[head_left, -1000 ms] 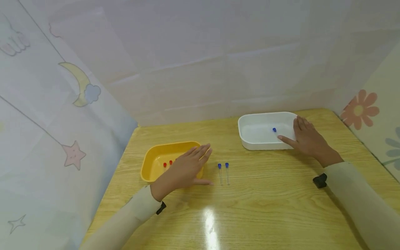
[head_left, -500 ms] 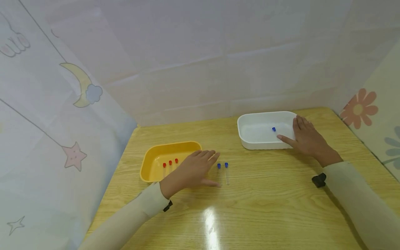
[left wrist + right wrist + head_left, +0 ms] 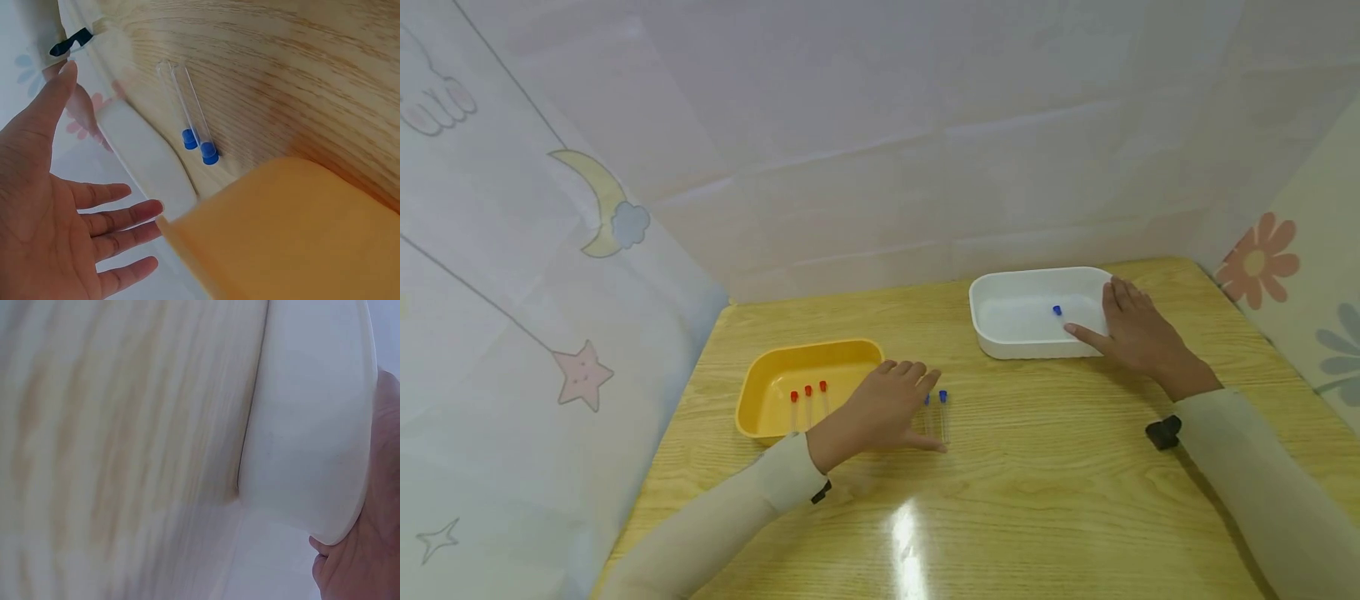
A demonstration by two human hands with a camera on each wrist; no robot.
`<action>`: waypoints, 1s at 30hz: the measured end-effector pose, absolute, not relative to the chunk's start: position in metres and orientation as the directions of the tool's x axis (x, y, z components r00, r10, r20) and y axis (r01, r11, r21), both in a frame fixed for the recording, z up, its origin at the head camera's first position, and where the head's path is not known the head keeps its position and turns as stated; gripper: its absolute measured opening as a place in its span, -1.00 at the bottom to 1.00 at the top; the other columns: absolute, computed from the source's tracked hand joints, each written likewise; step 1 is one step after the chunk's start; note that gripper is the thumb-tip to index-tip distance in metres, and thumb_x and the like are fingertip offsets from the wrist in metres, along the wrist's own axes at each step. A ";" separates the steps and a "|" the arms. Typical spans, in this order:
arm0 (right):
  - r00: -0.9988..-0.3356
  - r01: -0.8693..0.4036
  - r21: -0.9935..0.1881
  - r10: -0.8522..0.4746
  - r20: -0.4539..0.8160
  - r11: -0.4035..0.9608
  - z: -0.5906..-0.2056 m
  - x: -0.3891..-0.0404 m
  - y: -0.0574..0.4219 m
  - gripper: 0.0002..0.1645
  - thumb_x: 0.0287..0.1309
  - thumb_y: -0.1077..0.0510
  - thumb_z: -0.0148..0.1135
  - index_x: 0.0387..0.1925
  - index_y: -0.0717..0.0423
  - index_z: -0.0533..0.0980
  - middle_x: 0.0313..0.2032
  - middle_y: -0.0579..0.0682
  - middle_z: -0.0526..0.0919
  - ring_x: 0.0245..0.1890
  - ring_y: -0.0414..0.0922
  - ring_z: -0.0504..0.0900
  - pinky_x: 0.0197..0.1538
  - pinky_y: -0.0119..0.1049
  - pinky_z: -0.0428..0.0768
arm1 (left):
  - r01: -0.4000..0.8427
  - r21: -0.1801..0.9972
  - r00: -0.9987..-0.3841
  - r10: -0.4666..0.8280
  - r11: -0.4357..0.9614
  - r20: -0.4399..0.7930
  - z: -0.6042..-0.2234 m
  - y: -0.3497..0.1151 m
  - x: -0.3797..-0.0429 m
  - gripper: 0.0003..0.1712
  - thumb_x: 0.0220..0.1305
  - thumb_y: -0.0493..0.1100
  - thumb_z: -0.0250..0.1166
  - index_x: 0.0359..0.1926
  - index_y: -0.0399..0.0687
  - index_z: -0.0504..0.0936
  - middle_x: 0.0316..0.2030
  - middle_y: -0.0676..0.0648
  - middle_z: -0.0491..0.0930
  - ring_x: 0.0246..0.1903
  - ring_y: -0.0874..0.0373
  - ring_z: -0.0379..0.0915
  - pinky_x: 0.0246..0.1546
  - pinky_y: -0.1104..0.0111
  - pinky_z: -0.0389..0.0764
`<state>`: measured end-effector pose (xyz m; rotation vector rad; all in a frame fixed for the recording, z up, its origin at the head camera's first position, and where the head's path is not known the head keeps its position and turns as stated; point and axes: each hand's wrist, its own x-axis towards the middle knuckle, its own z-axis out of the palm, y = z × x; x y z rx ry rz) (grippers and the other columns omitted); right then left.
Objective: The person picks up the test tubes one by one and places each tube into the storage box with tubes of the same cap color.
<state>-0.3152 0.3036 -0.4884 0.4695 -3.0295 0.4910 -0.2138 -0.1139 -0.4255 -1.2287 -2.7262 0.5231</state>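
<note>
In the head view my left hand (image 3: 883,408) hovers over the right end of the yellow tray (image 3: 760,367), fingers spread and holding nothing. Its fingertips reach close to two clear test tubes with blue caps (image 3: 943,397), which lie side by side on the table; the hand partly covers one. The left wrist view shows both blue-capped tubes (image 3: 209,153) beyond the extended fingers. My right hand (image 3: 1138,333) rests on the right end of the white tray (image 3: 1000,348), thumb over its front rim. One blue-capped tube (image 3: 1057,311) lies inside, partly hidden by the thumb.
Three red-capped tubes (image 3: 808,391) lie in the yellow tray. The wooden table (image 3: 1037,500) meets cloth-covered walls at the back and sides. In the right wrist view, the white tray's side wall (image 3: 306,425) stands close to the camera.
My left hand has moved right from above the yellow tray toward the two blue-capped tubes, uncovering the third red-capped tube. The right hand stays on the white tray.
</note>
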 end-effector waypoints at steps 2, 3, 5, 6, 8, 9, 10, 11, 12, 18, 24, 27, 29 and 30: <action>-0.954 -0.301 -0.306 -0.289 0.084 0.903 -0.488 -0.315 0.302 0.35 0.39 -0.46 -0.05 0.48 0.60 -0.33 0.50 0.54 -0.39 0.52 0.43 -0.33 0.48 0.31 -0.30 | 0.704 -0.371 -0.668 0.743 0.606 -0.053 -0.427 -0.111 -0.214 0.29 0.07 0.79 -0.13 0.48 -0.08 0.35 0.24 -0.07 0.49 0.20 0.04 0.44 0.26 0.14 0.46; -0.953 -0.302 -0.305 -0.290 0.083 0.903 -0.487 -0.315 0.302 0.34 0.39 -0.46 -0.05 0.48 0.60 -0.33 0.50 0.54 -0.39 0.51 0.43 -0.33 0.48 0.31 -0.30 | 0.701 -0.378 -0.669 0.741 0.604 -0.055 -0.428 -0.110 -0.214 0.29 0.07 0.79 -0.13 0.47 -0.08 0.37 0.24 -0.08 0.50 0.20 0.04 0.45 0.25 0.14 0.47; -0.953 -0.303 -0.305 -0.292 0.081 0.903 -0.487 -0.315 0.301 0.34 0.39 -0.46 -0.05 0.47 0.60 -0.33 0.50 0.54 -0.38 0.51 0.43 -0.33 0.48 0.31 -0.30 | 0.696 -0.390 -0.672 0.738 0.602 -0.060 -0.429 -0.108 -0.214 0.29 0.06 0.80 -0.12 0.46 -0.08 0.38 0.24 -0.08 0.50 0.20 0.04 0.46 0.24 0.15 0.48; -0.952 -0.305 -0.304 -0.294 0.082 0.903 -0.486 -0.315 0.301 0.34 0.39 -0.46 -0.05 0.47 0.61 -0.33 0.50 0.54 -0.38 0.51 0.44 -0.32 0.48 0.31 -0.30 | 0.694 -0.394 -0.675 0.736 0.603 -0.062 -0.430 -0.107 -0.215 0.29 0.05 0.80 -0.11 0.45 -0.08 0.39 0.24 -0.08 0.51 0.20 0.04 0.46 0.24 0.15 0.49; -0.951 -0.309 -0.303 -0.297 0.088 0.902 -0.485 -0.314 0.300 0.34 0.39 -0.45 -0.04 0.47 0.62 -0.31 0.50 0.55 -0.36 0.51 0.44 -0.31 0.48 0.31 -0.29 | 0.689 -0.398 -0.680 0.730 0.605 -0.067 -0.432 -0.105 -0.215 0.29 0.04 0.80 -0.09 0.45 -0.07 0.39 0.24 -0.08 0.51 0.20 0.04 0.46 0.23 0.15 0.49; -0.950 -0.311 -0.302 -0.298 0.088 0.901 -0.484 -0.314 0.300 0.34 0.39 -0.45 -0.04 0.47 0.63 -0.30 0.50 0.56 -0.36 0.51 0.44 -0.30 0.48 0.31 -0.29 | 0.687 -0.400 -0.683 0.727 0.607 -0.072 -0.432 -0.104 -0.216 0.28 0.04 0.80 -0.09 0.45 -0.07 0.39 0.24 -0.08 0.50 0.20 0.04 0.45 0.23 0.15 0.49; -0.950 -0.312 -0.302 -0.299 0.090 0.901 -0.484 -0.314 0.300 0.34 0.39 -0.45 -0.04 0.47 0.63 -0.30 0.50 0.56 -0.36 0.51 0.44 -0.30 0.48 0.31 -0.30 | 0.685 -0.402 -0.686 0.724 0.607 -0.077 -0.433 -0.104 -0.216 0.28 0.04 0.80 -0.09 0.45 -0.07 0.39 0.24 -0.08 0.50 0.20 0.04 0.45 0.23 0.15 0.48; -0.949 -0.314 -0.300 -0.301 0.092 0.901 -0.484 -0.315 0.300 0.34 0.40 -0.45 -0.04 0.47 0.63 -0.30 0.49 0.56 -0.37 0.51 0.45 -0.30 0.48 0.31 -0.31 | 0.684 -0.405 -0.688 0.721 0.607 -0.081 -0.434 -0.103 -0.217 0.28 0.04 0.80 -0.09 0.45 -0.06 0.38 0.24 -0.08 0.50 0.20 0.04 0.44 0.24 0.15 0.48; -0.949 -0.315 -0.300 -0.301 0.092 0.901 -0.484 -0.315 0.300 0.34 0.40 -0.45 -0.04 0.47 0.63 -0.30 0.49 0.56 -0.37 0.51 0.44 -0.31 0.48 0.31 -0.32 | 0.683 -0.405 -0.690 0.718 0.607 -0.088 -0.435 -0.102 -0.217 0.28 0.05 0.80 -0.09 0.46 -0.06 0.38 0.24 -0.08 0.50 0.20 0.04 0.44 0.24 0.15 0.47; -0.948 -0.318 -0.288 -0.305 0.089 0.903 -0.488 -0.319 0.302 0.34 0.40 -0.45 -0.05 0.46 0.64 -0.30 0.49 0.56 -0.39 0.51 0.45 -0.32 0.47 0.33 -0.33 | 0.686 -0.398 -0.698 0.706 0.609 -0.121 -0.438 -0.100 -0.219 0.27 0.05 0.79 -0.09 0.47 -0.04 0.38 0.26 -0.07 0.48 0.23 0.05 0.42 0.26 0.14 0.46; -0.948 -0.319 -0.289 -0.303 0.098 0.903 -0.490 -0.319 0.304 0.34 0.39 -0.45 -0.04 0.46 0.65 -0.29 0.49 0.56 -0.37 0.51 0.45 -0.29 0.47 0.33 -0.32 | 0.688 -0.387 -0.699 0.704 0.613 -0.126 -0.442 -0.096 -0.222 0.27 0.04 0.79 -0.04 0.47 -0.04 0.38 0.27 -0.08 0.46 0.24 0.04 0.41 0.28 0.11 0.44; -0.947 -0.322 -0.288 -0.306 0.100 0.902 -0.491 -0.320 0.305 0.34 0.39 -0.45 -0.04 0.46 0.64 -0.29 0.49 0.55 -0.38 0.51 0.45 -0.29 0.47 0.32 -0.32 | 0.692 -0.382 -0.695 0.708 0.613 -0.122 -0.442 -0.095 -0.223 0.26 0.03 0.78 -0.01 0.46 -0.05 0.39 0.26 -0.08 0.47 0.23 0.03 0.42 0.26 0.11 0.45; -0.945 -0.326 -0.289 -0.311 0.097 0.900 -0.491 -0.321 0.305 0.33 0.40 -0.44 -0.04 0.46 0.64 -0.30 0.50 0.54 -0.40 0.51 0.45 -0.30 0.47 0.32 -0.33 | 0.693 -0.380 -0.694 0.710 0.613 -0.120 -0.442 -0.094 -0.223 0.25 0.04 0.78 -0.01 0.45 -0.05 0.40 0.25 -0.08 0.48 0.22 0.03 0.43 0.25 0.11 0.46; -0.945 -0.328 -0.290 -0.313 0.097 0.899 -0.491 -0.321 0.305 0.33 0.40 -0.44 -0.04 0.46 0.64 -0.30 0.50 0.54 -0.41 0.51 0.45 -0.31 0.47 0.32 -0.34 | 0.693 -0.380 -0.694 0.710 0.613 -0.119 -0.443 -0.094 -0.223 0.25 0.04 0.77 -0.01 0.45 -0.05 0.40 0.25 -0.08 0.48 0.22 0.03 0.43 0.24 0.11 0.46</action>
